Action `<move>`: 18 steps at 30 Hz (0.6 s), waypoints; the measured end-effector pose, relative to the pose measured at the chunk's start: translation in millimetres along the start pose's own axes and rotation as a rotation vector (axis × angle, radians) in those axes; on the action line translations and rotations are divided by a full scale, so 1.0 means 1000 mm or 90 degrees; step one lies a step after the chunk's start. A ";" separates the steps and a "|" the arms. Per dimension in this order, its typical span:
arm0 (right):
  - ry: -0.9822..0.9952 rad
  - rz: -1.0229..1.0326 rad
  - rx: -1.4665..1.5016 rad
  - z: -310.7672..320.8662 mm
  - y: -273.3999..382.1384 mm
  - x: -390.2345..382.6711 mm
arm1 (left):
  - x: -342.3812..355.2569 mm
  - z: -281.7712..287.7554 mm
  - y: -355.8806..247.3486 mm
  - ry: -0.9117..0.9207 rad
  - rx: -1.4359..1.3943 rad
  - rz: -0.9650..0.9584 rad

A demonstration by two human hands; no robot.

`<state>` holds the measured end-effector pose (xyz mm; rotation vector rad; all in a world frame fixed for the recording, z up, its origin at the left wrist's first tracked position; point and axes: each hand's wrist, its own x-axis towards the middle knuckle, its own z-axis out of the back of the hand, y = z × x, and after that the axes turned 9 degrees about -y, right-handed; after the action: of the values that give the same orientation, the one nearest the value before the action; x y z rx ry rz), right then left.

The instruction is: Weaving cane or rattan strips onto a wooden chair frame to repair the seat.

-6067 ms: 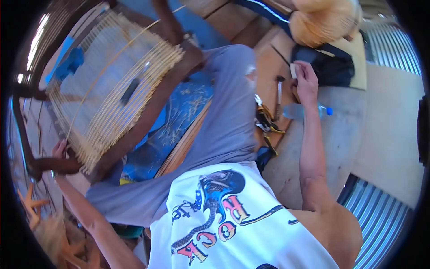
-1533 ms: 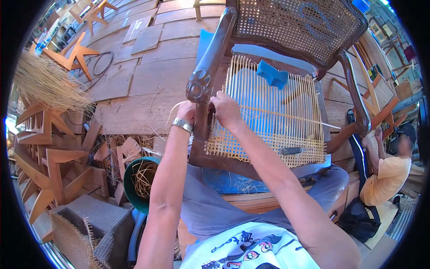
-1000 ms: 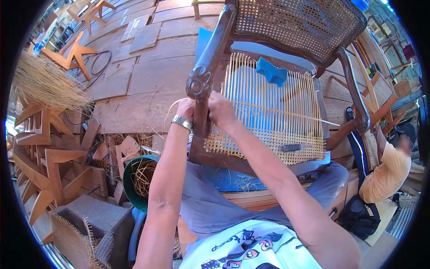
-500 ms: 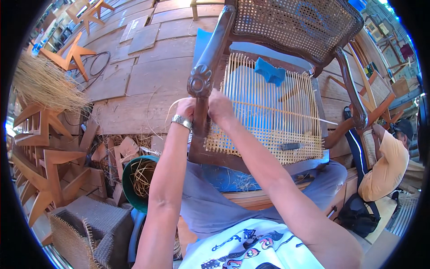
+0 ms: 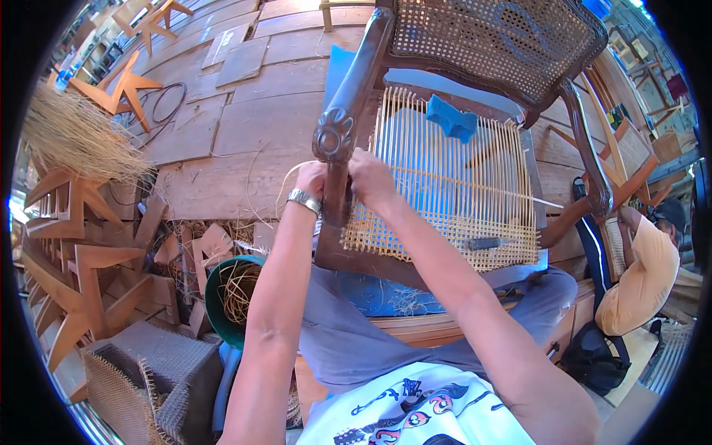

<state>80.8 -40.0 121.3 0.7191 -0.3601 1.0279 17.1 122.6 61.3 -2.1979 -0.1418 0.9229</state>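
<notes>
A dark carved wooden armchair stands before me, its seat partly woven with pale cane. At the left arm post, my left hand is closed on the outer side, and a thin cane strand loops out from it. My right hand is closed on the inner side, at the seat's left edge; the post hides some fingertips of both. A crosswise strand runs from beside my right hand over the seat to a pale end. A dark-handled awl-like tool and a blue cloth lie on the weave.
A green bucket of cane scraps stands left of my leg. Wooden star-shaped frames, a bundle of cane fibres and a woven mesh piece lie further left. Another person sits at the right beside a black bag.
The view has shifted slightly, so the chair sits a little further right. Both hands stay at the arm post with hardly any movement.
</notes>
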 end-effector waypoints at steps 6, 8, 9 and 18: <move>0.032 -0.028 -0.048 0.001 -0.003 -0.003 | 0.003 -0.002 0.001 -0.027 0.000 0.007; 0.044 -0.082 -0.073 0.002 -0.007 -0.005 | 0.004 -0.006 0.002 -0.016 -0.013 0.036; 0.026 -0.045 -0.040 -0.002 -0.003 -0.005 | 0.003 -0.004 -0.002 -0.031 0.018 0.029; -0.078 0.046 0.066 0.000 0.011 -0.002 | 0.012 0.007 -0.001 -0.033 -0.015 0.015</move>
<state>70.4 -37.6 124.6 0.8700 -0.4438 1.0791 21.6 132.2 51.5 -2.2019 -0.1529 0.9964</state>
